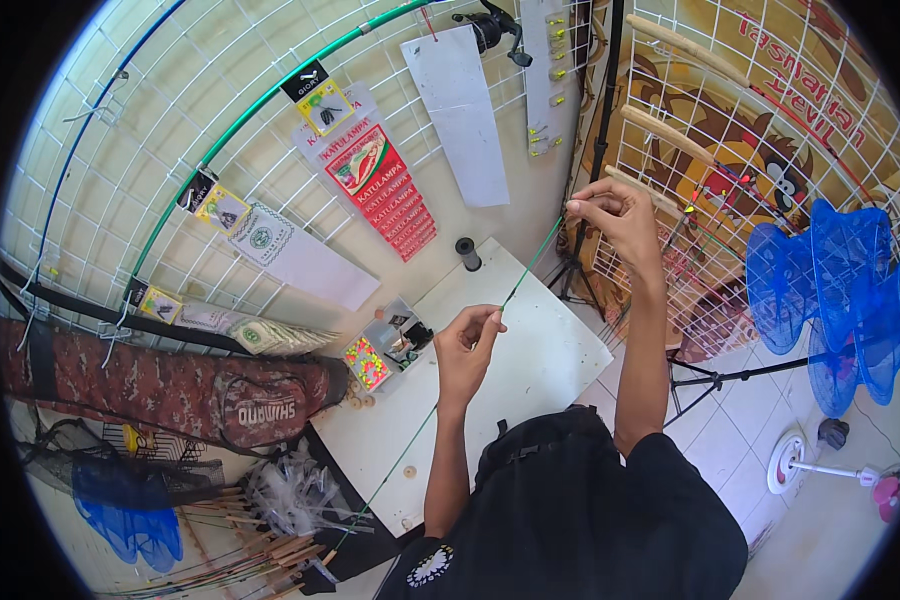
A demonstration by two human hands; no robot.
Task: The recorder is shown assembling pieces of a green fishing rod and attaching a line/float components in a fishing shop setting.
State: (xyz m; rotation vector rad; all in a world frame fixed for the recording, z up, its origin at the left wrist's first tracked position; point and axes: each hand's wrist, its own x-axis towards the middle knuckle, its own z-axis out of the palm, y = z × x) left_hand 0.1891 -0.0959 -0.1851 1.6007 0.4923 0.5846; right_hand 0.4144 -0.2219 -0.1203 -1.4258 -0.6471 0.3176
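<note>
A thin green fishing rod [535, 262] slants across the view, from the lower left up towards the right, above a white table [555, 345]. Near a dark band on the rod, my left hand [462, 352] pinches it between thumb and fingers. Farther up, my right hand [620, 222] is closed in a pinch at the rod's thin upper end. Its fingertips hide any small detail there. Below my left hand, the rod runs past my left forearm towards the table's near left edge.
A clear box of bright beads [368, 362] and a black spool [468, 253] stand on the table. Packets hang on the white wire grid to the left, above a camouflage rod bag [170, 385]. Blue nets [840, 290] and a black stand are at the right.
</note>
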